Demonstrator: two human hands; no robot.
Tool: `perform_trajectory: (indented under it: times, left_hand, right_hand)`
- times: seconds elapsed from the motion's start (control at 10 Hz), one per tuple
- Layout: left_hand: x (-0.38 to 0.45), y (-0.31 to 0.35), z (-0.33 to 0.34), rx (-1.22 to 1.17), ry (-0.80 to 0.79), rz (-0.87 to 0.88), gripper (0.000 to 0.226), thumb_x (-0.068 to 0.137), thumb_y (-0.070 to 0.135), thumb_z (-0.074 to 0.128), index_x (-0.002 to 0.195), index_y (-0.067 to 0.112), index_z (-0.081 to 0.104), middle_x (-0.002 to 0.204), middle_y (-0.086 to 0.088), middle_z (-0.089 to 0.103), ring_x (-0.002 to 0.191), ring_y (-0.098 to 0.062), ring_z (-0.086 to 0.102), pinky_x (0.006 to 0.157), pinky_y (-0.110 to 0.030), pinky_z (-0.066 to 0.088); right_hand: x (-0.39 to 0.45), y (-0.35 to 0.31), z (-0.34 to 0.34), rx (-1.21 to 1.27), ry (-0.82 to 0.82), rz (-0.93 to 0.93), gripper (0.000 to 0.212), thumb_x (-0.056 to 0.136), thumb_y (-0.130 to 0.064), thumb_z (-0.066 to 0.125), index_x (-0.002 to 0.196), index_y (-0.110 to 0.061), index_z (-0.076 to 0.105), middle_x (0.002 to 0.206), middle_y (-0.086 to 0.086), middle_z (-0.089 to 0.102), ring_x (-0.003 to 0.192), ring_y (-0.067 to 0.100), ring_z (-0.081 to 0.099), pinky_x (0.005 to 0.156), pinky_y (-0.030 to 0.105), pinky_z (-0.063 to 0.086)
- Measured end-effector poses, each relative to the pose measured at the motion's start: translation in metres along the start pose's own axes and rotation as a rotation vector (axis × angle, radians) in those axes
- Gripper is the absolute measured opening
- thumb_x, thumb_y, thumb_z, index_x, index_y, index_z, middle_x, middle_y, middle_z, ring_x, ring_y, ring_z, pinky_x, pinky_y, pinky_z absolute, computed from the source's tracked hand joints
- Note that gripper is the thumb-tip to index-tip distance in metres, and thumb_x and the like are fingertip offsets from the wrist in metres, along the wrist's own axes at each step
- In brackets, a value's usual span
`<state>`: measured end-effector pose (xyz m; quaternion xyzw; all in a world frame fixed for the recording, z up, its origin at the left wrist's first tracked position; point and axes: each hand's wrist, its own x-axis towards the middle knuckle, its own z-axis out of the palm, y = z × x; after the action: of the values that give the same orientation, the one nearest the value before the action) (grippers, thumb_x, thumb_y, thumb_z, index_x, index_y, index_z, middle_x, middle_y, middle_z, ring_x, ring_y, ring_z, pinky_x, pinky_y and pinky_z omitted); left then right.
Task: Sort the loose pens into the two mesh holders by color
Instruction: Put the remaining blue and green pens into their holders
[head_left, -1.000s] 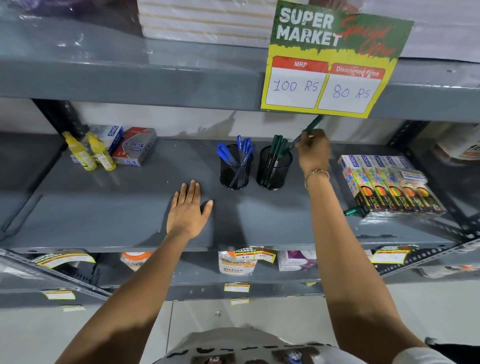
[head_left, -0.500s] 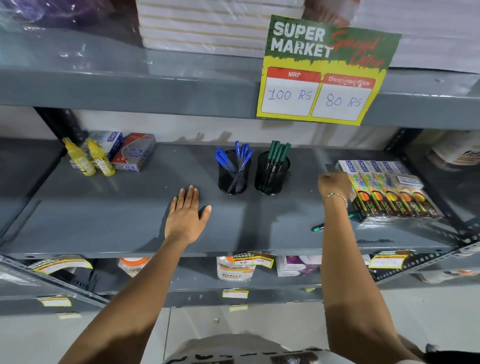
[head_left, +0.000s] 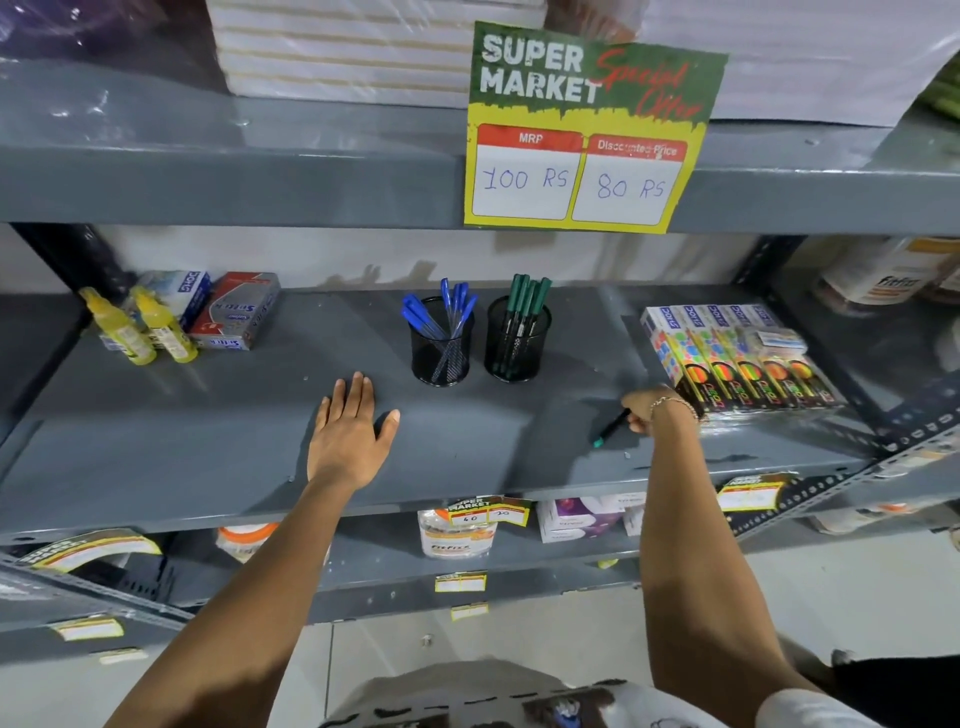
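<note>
Right hand (head_left: 644, 410) clenched on loose dark green-tipped pen (head_left: 611, 428), 4 o'clock from black mesh holders (head_left: 517, 338); left hand (head_left: 349, 436) released, flat on grey metal shelf (head_left: 208, 415).

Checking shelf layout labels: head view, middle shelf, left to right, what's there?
Yellow bottles → boxes → left hand → blue-pen holder → green-pen holder → loose green pen → right hand → crayon packs.
</note>
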<state>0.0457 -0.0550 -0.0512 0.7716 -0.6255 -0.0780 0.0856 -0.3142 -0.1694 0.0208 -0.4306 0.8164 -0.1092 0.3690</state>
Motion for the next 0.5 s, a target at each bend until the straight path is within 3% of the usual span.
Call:
perform_trajectory:
  times: [0.1, 0.2, 0.3, 0.4, 0.5]
  left_hand:
    - [0.000, 0.000, 0.000, 0.003, 0.000, -0.001, 0.072, 0.098, 0.054, 0.019, 0.154, 0.010, 0.006, 0.164, -0.004, 0.003, 0.150, -0.023, -0.003, 0.122, -0.038, -0.001]
    - [-0.001, 0.000, -0.001, -0.001, 0.001, 0.002, 0.072, 0.098, 0.054, 0.021, 0.153, 0.009, 0.008, 0.163, -0.005, 0.005, 0.150, -0.024, -0.001, 0.122, -0.038, 0.000]
    - [-0.001, -0.001, -0.001, 0.001, 0.008, -0.002, 0.073, 0.098, 0.055, 0.020, 0.154, 0.010, 0.009, 0.164, -0.004, 0.005, 0.150, -0.023, -0.001, 0.122, -0.037, 0.001]
    - [-0.001, -0.001, -0.001, 0.004, 0.005, -0.006, 0.073, 0.098, 0.055, 0.020, 0.154, 0.010, 0.008, 0.164, -0.004, 0.005, 0.150, -0.022, -0.001, 0.122, -0.036, 0.000]
    - [0.000, -0.001, 0.000, 0.007, 0.009, -0.007, 0.073, 0.098, 0.055, 0.019, 0.154, 0.011, 0.008, 0.164, -0.003, 0.004, 0.150, -0.022, -0.002, 0.121, -0.035, -0.002]
  right_hand:
    - [-0.009, -0.019, 0.004, 0.042, 0.088, -0.154, 0.036, 0.090, -0.033, 0.049, 0.102, -0.002, 0.063, 0.089, 0.015, 0.070, 0.081, 0.029, 0.066, 0.068, 0.029, 0.045]
    - [-0.034, -0.052, 0.002, 0.152, 0.307, -0.296, 0.044, 0.096, -0.039, 0.043, 0.109, -0.002, 0.061, 0.111, 0.021, 0.066, 0.106, 0.037, 0.060, 0.084, 0.037, 0.047]
    - [-0.050, -0.079, 0.004, 0.244, 0.493, -0.534, 0.040, 0.101, -0.036, 0.037, 0.107, -0.001, 0.057, 0.103, 0.024, 0.068, 0.100, 0.040, 0.061, 0.074, 0.037, 0.046]
    - [-0.056, -0.094, 0.013, 0.217, 0.563, -0.671, 0.037, 0.102, -0.032, 0.038, 0.105, 0.000, 0.055, 0.093, 0.025, 0.069, 0.089, 0.043, 0.063, 0.060, 0.035, 0.038]
    - [-0.057, -0.096, 0.025, 0.155, 0.510, -0.712, 0.037, 0.102, -0.030, 0.038, 0.102, 0.002, 0.055, 0.093, 0.026, 0.067, 0.087, 0.043, 0.062, 0.057, 0.030, 0.031]
